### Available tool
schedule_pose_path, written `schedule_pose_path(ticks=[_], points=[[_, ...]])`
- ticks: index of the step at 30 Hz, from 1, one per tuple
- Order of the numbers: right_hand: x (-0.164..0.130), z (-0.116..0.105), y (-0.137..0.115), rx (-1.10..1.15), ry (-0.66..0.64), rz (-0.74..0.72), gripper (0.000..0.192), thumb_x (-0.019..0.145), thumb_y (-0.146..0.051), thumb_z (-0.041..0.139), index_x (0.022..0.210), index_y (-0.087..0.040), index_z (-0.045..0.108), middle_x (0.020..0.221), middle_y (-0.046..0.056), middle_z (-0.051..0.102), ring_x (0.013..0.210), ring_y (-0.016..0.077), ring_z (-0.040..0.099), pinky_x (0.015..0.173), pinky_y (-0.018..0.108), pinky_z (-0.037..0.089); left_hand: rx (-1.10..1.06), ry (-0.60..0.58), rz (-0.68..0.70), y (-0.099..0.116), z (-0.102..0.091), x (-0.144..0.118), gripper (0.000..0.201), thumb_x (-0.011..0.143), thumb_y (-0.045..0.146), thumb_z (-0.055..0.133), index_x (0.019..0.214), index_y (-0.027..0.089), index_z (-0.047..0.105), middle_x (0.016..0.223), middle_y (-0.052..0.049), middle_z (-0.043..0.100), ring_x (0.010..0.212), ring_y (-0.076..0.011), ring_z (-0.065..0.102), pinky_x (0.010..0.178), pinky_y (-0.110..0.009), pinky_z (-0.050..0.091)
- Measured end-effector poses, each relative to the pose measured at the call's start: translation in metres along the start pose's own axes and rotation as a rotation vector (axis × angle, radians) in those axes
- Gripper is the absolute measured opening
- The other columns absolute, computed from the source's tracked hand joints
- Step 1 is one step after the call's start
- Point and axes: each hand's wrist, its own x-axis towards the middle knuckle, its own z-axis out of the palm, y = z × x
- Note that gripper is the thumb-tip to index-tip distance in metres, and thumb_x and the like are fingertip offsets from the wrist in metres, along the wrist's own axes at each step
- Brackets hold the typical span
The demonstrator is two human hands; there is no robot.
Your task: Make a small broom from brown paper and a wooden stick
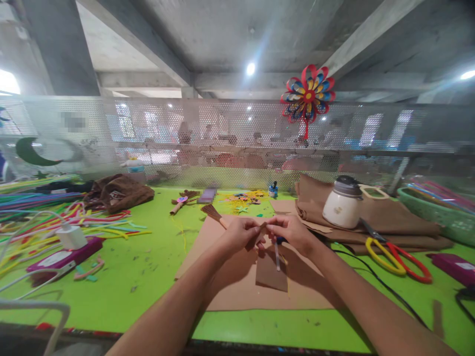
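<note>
Over a tan sheet (237, 296) my left hand (239, 233) and my right hand (291, 231) meet, fingertips close together. Both pinch a small brown piece (261, 236), paper or fabric; I cannot tell which. Below them lies a dark brown rectangle (270, 277) on the sheet. A whitish translucent stick (277, 257) hangs or lies beneath my right fingers, and a yellow strand (288, 282) runs along the rectangle's edge. Beyond my left hand, a brown fringed piece (212, 213) with a tan stem points up and left.
Scissors (386, 254) and a white jar (342, 202) rest by folded brown material (401, 222) at right, near a green basket (452, 212). Left are colourful strips (111, 230), a purple power bank (65, 259) and brown cloth (117, 192). A small blue bottle (273, 189) stands behind.
</note>
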Motion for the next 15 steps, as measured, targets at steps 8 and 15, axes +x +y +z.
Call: schedule_pose_path(ticks=[8,15], points=[[-0.0006,0.0058,-0.006,-0.051,0.048,-0.04,0.029,0.073,-0.041,0.064,0.076,-0.012,0.064,0.058,-0.001,0.056,0.053,0.0096,0.049,0.054,0.024,0.038,0.008,-0.038,0.06,-0.0002,0.001,0.0013,0.022,0.08,0.029,0.05,0.064,0.014,0.054,0.05,0.002,0.056,0.038,-0.0066,0.046,0.039,-0.018,0.031],[-0.0003,0.0041,-0.0037,-0.034,0.111,-0.07,0.025,0.071,-0.038,0.065,0.07,-0.013,0.061,0.053,-0.002,0.053,0.049,0.0094,0.046,0.049,0.023,0.035,-0.045,-0.129,0.02,-0.007,-0.0026,0.003,0.027,0.081,0.038,0.052,0.068,0.014,0.055,0.052,0.0,0.058,0.049,-0.0115,0.056,0.045,-0.02,0.035]])
